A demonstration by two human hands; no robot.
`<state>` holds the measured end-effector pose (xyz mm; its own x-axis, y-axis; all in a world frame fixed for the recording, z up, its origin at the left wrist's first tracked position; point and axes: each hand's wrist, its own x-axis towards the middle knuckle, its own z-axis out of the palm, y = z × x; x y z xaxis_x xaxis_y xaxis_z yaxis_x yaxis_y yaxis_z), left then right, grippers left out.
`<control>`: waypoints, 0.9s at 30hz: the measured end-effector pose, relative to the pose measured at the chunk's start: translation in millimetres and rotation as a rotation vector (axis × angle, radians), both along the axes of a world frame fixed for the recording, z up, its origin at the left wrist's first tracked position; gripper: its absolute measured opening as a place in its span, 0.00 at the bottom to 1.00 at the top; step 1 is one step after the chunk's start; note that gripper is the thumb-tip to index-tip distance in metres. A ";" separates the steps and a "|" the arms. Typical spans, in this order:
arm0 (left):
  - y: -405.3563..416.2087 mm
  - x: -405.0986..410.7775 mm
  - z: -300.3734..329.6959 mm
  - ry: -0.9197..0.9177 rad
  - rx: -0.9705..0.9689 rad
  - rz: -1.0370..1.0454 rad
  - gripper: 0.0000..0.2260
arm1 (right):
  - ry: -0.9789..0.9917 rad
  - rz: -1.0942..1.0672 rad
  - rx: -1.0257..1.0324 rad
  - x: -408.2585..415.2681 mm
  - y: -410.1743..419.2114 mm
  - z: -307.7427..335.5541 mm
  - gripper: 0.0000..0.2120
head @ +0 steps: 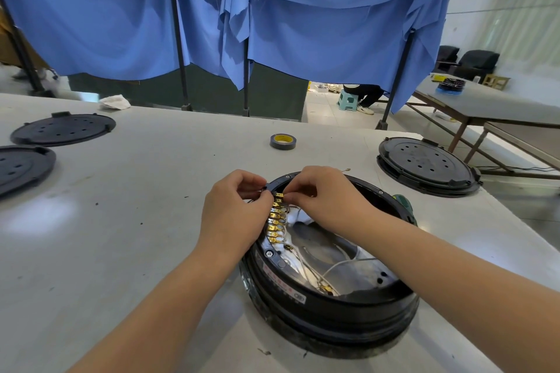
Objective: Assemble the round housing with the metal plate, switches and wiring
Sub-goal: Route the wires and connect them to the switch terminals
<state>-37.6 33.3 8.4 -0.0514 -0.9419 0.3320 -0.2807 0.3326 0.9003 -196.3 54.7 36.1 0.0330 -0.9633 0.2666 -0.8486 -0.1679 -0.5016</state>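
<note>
A black round housing (330,309) stands open on the white table in front of me. Inside it lies a shiny metal plate (330,251) with thin white wires (336,266) running across it. A strip of brass terminals (276,219) hangs down from my fingers over the housing's left rim. My left hand (233,215) pinches the strip's top end together with a small black part. My right hand (327,197) pinches the top terminal from the right. Both hands hover above the far left rim.
A roll of dark tape (283,141) lies beyond the housing. A closed round unit with a black lid (424,165) sits at the right. Two black lids (63,129) lie at the far left. Blue cloth (272,9) hangs behind. A green tool (404,201) peeks out behind the housing.
</note>
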 end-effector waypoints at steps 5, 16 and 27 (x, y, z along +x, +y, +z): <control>1.2 -0.3 0.5 -0.004 0.006 0.017 0.07 | 0.032 -0.003 -0.018 1.1 1.0 0.6 0.05; 3.3 0.1 3.8 -0.013 0.003 0.035 0.09 | 0.056 -0.001 -0.049 3.0 -1.2 -2.1 0.04; 4.5 0.5 3.8 -0.032 -0.004 0.035 0.08 | 0.088 0.013 -0.068 5.4 -0.3 -1.1 0.04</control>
<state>-37.2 37.8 12.2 -0.0289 -0.9420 0.3344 -0.3211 0.3255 0.8893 -190.9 54.4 35.0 0.0712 -0.9423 0.3270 -0.8866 -0.2100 -0.4121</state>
